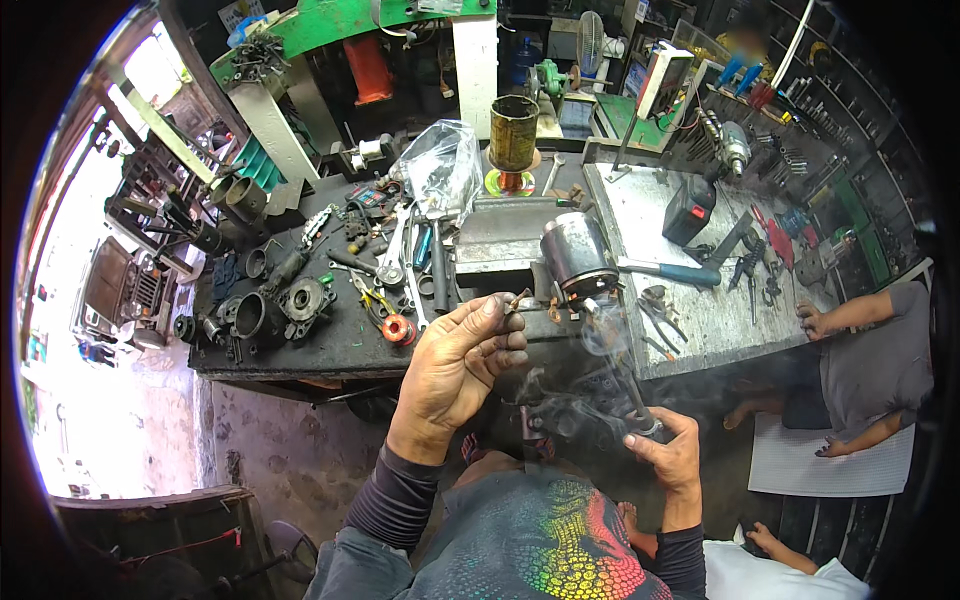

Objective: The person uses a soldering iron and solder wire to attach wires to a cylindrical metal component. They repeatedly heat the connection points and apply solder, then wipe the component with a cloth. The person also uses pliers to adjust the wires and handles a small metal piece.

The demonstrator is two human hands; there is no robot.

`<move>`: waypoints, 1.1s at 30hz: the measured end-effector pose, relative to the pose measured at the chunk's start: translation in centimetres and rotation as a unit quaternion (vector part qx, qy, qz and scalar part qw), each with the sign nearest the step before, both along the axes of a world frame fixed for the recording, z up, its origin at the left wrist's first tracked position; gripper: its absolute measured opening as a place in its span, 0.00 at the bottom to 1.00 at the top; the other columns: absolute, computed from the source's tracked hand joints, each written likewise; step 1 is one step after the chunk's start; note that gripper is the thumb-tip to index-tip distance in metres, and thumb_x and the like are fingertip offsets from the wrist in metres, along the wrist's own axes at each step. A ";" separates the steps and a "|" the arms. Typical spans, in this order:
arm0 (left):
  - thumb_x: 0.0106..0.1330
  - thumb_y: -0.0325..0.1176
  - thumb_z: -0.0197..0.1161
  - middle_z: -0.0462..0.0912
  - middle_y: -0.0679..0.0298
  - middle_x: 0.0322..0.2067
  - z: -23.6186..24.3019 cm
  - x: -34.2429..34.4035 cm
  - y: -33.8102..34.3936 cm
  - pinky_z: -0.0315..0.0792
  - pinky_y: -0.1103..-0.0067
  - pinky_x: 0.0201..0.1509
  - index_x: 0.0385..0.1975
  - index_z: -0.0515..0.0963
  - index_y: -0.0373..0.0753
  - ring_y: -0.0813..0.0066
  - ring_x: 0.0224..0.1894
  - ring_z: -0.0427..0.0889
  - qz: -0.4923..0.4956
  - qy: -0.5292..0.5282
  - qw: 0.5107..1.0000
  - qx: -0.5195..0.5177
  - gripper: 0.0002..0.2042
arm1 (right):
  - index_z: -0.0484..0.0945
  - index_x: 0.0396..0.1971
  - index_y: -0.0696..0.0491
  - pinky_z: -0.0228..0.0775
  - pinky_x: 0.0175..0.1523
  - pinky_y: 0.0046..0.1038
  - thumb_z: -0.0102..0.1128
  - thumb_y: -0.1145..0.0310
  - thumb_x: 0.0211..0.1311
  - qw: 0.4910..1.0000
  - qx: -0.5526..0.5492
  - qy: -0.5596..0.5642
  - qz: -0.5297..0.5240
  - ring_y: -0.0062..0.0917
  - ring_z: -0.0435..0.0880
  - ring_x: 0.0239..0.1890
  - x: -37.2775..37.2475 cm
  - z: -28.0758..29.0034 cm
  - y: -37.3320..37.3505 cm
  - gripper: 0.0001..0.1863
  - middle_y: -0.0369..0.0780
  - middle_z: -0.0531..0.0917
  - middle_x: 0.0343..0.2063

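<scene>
Careful holding, below the metal cylinder [577, 252]
Left hand [452, 362] pinches a small piece [518, 299], probably for precision; right hand [669, 452] closes fingers around a rod [636, 396].

Past the hands, the fat round can [578, 250] is smooth, shiny metal with dark smears. The small bit [518, 299] in the left hand [455, 365] looks like rough, dull metal. Beyond that hand, the bag [440, 165] is thin, clear, crinkly plastic with a shine, and the spanners [397, 240] are smooth, shiny metal. Left of it, the desk [350, 356] looks black, matt and grubby. Past the right hand [668, 450], the pale desk top [725, 335] looks scuffed and stained. Just below both hands, the shirt [500, 545] is soft, matt cloth
</scene>
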State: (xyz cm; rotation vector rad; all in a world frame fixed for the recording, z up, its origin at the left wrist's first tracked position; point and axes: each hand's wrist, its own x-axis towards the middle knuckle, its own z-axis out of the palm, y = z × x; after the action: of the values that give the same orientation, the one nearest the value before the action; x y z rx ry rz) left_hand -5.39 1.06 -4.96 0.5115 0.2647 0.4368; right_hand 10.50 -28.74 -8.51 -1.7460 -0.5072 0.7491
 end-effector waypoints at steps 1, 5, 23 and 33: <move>0.80 0.35 0.60 0.86 0.57 0.44 0.1 0.0 0.0 0.86 0.77 0.45 0.58 0.78 0.32 0.69 0.42 0.88 -0.008 0.000 1.000 -0.010 0.15 | 0.89 0.42 0.62 0.75 0.39 0.20 0.81 0.73 0.50 1.000 -0.003 -0.007 0.002 0.14 0.84 0.32 0.0 0.1 0.0 0.18 0.34 0.89 0.32; 0.75 0.30 0.67 0.89 0.55 0.43 1.1 0.4 -0.7 0.87 0.74 0.48 0.53 0.82 0.30 0.69 0.41 0.90 0.039 0.010 0.998 0.056 0.13 | 0.89 0.43 0.62 0.77 0.44 0.22 0.81 0.74 0.49 1.000 -0.018 0.022 0.006 0.15 0.85 0.36 -0.3 0.6 0.0 0.19 0.36 0.90 0.35; 0.66 0.20 0.72 0.91 0.59 0.43 3.1 0.5 -3.0 0.82 0.80 0.52 0.47 0.88 0.31 0.77 0.45 0.88 0.224 0.162 0.831 0.483 0.11 | 0.89 0.43 0.62 0.77 0.44 0.21 0.82 0.75 0.50 0.999 -0.004 0.025 0.030 0.15 0.85 0.36 -0.8 0.6 1.3 0.19 0.35 0.90 0.34; 0.65 0.20 0.73 0.91 0.58 0.43 2.8 0.6 -2.8 0.82 0.78 0.52 0.46 0.88 0.31 0.75 0.45 0.89 0.234 0.157 0.809 0.515 0.11 | 0.89 0.44 0.61 0.78 0.44 0.21 0.82 0.76 0.49 0.999 0.002 0.023 0.029 0.15 0.85 0.36 -0.9 0.4 1.4 0.19 0.35 0.90 0.34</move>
State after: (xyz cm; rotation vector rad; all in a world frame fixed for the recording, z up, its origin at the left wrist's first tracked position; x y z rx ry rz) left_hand -4.83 -1.74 -2.11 1.6225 0.4727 0.9901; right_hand 9.58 -27.37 -8.12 -1.7118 -0.5302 0.8263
